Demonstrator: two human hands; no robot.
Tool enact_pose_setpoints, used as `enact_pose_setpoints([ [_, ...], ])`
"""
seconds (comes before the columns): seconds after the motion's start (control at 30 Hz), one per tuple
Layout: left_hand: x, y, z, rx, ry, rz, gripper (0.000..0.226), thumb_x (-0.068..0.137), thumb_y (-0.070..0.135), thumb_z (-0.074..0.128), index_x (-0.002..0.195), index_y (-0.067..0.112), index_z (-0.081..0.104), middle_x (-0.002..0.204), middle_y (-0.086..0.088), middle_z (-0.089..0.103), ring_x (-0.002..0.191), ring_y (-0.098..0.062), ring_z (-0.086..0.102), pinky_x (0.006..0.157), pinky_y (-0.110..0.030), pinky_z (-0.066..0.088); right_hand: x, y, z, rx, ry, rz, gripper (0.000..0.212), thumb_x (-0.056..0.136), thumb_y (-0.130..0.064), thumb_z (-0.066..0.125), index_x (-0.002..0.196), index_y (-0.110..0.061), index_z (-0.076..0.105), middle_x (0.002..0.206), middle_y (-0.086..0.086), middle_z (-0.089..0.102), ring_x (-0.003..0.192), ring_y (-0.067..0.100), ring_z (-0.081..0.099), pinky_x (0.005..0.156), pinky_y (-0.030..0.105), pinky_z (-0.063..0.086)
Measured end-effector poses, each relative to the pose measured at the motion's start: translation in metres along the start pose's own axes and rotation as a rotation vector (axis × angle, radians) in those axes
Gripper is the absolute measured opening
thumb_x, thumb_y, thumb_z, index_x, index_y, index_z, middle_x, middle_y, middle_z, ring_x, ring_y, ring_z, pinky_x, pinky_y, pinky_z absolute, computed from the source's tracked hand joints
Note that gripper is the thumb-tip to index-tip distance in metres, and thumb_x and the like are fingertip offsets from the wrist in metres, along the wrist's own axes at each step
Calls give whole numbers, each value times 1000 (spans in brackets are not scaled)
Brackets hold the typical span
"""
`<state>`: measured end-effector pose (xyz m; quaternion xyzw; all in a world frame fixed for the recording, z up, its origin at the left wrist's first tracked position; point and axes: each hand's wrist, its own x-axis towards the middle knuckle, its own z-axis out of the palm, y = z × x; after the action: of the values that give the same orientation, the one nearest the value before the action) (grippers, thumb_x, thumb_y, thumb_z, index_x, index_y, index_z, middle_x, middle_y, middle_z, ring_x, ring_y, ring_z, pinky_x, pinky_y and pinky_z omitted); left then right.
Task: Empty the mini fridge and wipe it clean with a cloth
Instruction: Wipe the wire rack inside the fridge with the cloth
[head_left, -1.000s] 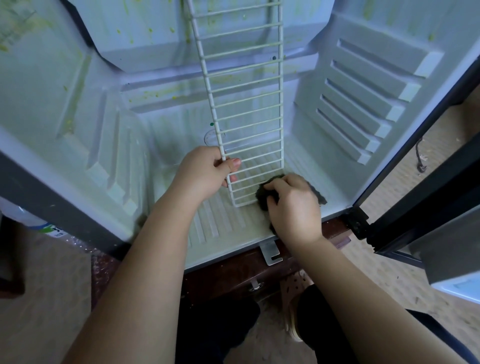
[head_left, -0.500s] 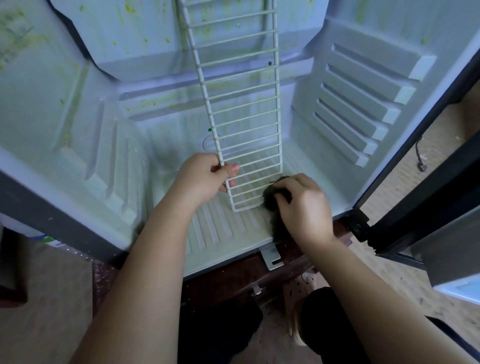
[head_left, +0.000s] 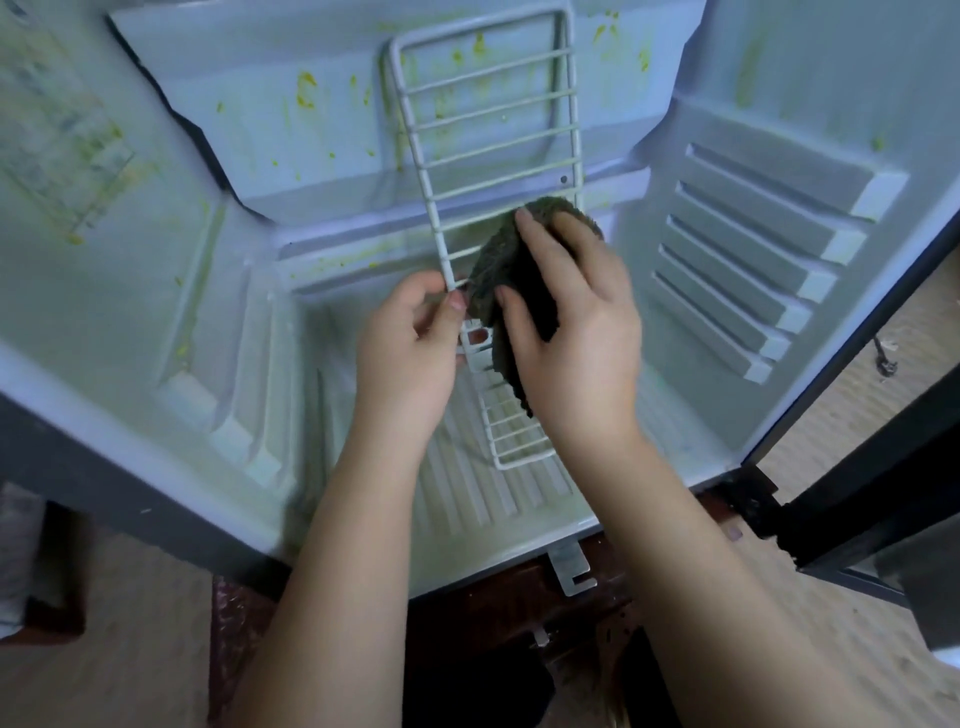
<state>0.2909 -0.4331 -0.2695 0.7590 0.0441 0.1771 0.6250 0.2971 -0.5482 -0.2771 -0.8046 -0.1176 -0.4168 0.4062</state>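
Observation:
The mini fridge (head_left: 156, 270) stands open, its pale inner walls spattered with yellow-green stains. A white wire shelf (head_left: 488, 135) stands on end inside, its lower end on the ribbed floor. My left hand (head_left: 410, 353) pinches the shelf's left side rail about halfway up. My right hand (head_left: 571, 322) holds a dark cloth (head_left: 498, 280) folded against the shelf's bars, thumb in front and fingers spread over its back. The cloth and both hands hide the middle of the shelf.
Shelf ledges (head_left: 753, 260) line the right wall, matching ones (head_left: 234, 405) the left. The open fridge door (head_left: 883, 467) stands at the right. The fridge sits on a dark wooden stand (head_left: 493, 597), with a metal bracket (head_left: 569, 566) at its front lip. Wooden flooring (head_left: 857, 597) lies below.
My right hand has carried the cloth up from the shelf's bottom end to its middle. My left hand has also shifted higher on the rail. The view has tilted, showing the shelf's top.

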Motion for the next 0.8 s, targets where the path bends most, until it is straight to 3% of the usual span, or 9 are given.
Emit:
enact_pose_setpoints([
  [0.1, 2, -2, 0, 16, -9, 9, 23, 100, 11, 50, 90, 30, 59, 84, 6, 70, 78, -24, 72, 70, -38, 59, -12, 8, 9, -59, -46, -34, 45, 89, -7, 63, 133, -9, 57, 133, 17, 54, 124, 28, 48, 107, 30, 36],
  [0.27, 5, -2, 1, 93, 4, 34, 26, 99, 17, 54, 81, 36, 58, 76, 10, 70, 78, -21, 72, 72, -44, 60, -29, 26, 0, -129, -61, -117, 42, 81, 8, 63, 120, -6, 67, 117, 17, 63, 103, 32, 59, 88, 28, 44],
  [0.4, 5, -2, 4, 65, -6, 13, 26, 100, 13, 51, 83, 31, 58, 73, 9, 70, 67, -9, 70, 64, -30, 57, -38, 36, -13, -119, -76, -149, 34, 81, 5, 64, 114, -4, 70, 110, 15, 66, 99, 31, 61, 89, 25, 45],
  [0.53, 4, 0, 7, 27, 1, 11, 18, 101, 8, 47, 92, 19, 59, 87, -2, 69, 72, -12, 70, 56, -14, 49, -13, 24, -22, -62, 118, -92, 31, 86, 2, 62, 115, -4, 68, 114, 15, 64, 105, 23, 57, 99, 15, 38],
  [0.6, 5, -1, 7, 34, -2, 13, 21, 101, 8, 46, 90, 20, 59, 83, 0, 70, 68, -12, 70, 57, -18, 51, 3, 12, -19, -31, 155, -105, 33, 87, 2, 60, 119, -5, 66, 119, 15, 62, 110, 24, 57, 101, 20, 40],
  [0.7, 8, -4, 5, 70, -6, 34, 26, 98, 17, 50, 77, 31, 58, 71, 4, 69, 66, -17, 69, 69, -36, 58, 18, -9, -1, 56, 122, -116, 38, 84, 4, 60, 120, -6, 66, 121, 16, 61, 113, 28, 58, 102, 29, 43],
  [0.73, 9, -6, 4, 121, -13, 64, 24, 95, 21, 50, 74, 30, 57, 69, 3, 67, 66, -18, 66, 70, -34, 57, 21, -14, 8, 78, 86, -132, 38, 84, 3, 60, 121, -5, 66, 122, 17, 61, 115, 29, 56, 103, 31, 42],
  [0.8, 11, -6, 3, 247, 20, 117, 25, 95, 18, 50, 70, 24, 51, 64, 5, 60, 60, -1, 56, 60, -13, 45, 21, -23, 24, 80, -14, -160, 38, 87, 1, 58, 125, -4, 63, 128, 18, 58, 124, 32, 51, 108, 35, 37],
])
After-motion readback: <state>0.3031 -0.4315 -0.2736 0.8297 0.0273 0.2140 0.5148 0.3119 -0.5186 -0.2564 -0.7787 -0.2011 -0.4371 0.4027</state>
